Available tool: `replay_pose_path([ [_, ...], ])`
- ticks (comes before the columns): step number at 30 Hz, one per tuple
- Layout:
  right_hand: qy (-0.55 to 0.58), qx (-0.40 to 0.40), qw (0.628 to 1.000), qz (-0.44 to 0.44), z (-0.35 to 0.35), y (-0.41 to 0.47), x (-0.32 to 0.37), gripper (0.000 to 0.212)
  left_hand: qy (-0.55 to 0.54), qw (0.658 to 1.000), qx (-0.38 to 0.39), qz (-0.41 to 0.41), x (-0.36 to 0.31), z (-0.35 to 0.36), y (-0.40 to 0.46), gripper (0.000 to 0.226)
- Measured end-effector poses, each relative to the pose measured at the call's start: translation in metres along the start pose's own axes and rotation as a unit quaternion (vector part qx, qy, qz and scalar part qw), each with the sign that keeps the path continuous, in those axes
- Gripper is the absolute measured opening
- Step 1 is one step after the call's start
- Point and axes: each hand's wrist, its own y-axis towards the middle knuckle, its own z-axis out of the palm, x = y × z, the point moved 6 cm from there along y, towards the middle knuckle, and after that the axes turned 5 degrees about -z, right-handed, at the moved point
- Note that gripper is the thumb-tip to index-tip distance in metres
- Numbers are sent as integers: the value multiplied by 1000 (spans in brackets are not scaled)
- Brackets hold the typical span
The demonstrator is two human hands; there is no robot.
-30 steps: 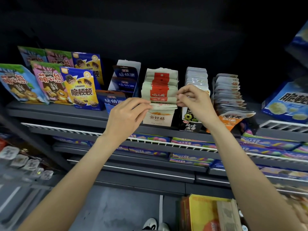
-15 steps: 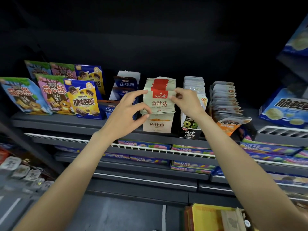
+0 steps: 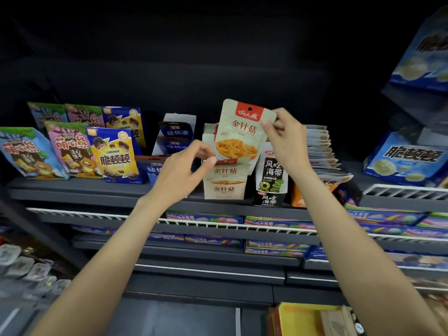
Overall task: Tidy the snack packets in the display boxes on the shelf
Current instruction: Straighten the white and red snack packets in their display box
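Dark shelf (image 3: 97, 187), upright snack packet (image 3: 242, 134) tilted right above display box (image 3: 224, 183), right hand (image 3: 288, 141) pinching its corner, left hand (image 3: 184, 170) pinching bottom.

The pale snack packet (image 3: 242, 132) lifted above its box reads 金针菇 in orange under a red band of white brush script too stylised to read. The cream display box (image 3: 224, 181) beneath it carries 金针菇 twice on its front. Just to its right, the black display box (image 3: 269, 187) reads 风吃海带 near the top and again at the foot, with a large green 8 between. The yellow-and-blue bag (image 3: 114, 158) says CUIDUNDUN and 脆顿顿; the blue box (image 3: 409, 158) far right also shows 脆顿顿. The pink bag (image 3: 69, 151) reads 萌心熊. The dark blue cards (image 3: 177, 132) read 盐值派.
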Motion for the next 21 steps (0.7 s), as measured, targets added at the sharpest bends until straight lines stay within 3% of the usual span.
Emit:
replay_pose_path([
  [4,40,-110,993,-19,-43,-3,23,9,-13,1000,-26,-12,-6,-2,7,33],
  [6,59,-150,987,-21,-65,-8,30,8,-67,996,-56,-13,-16,-6,10,25],
  [10,82,-143,986,2,-92,-19,32,8,-252,967,-5,-25,-58,8,14,30],
  [12,104,-139,985,20,-99,-23,30,8,-290,956,32,-40,-75,24,15,35],
  [16,109,-158,980,57,-107,-33,18,15,-320,945,27,-66,-85,50,16,35],
  [19,-32,-240,970,28,-116,-47,20,37,-335,939,-5,-79,-88,64,12,36],
  [21,-136,-234,962,-22,-111,-59,30,42,-318,945,-58,-50,-97,65,9,35],
])
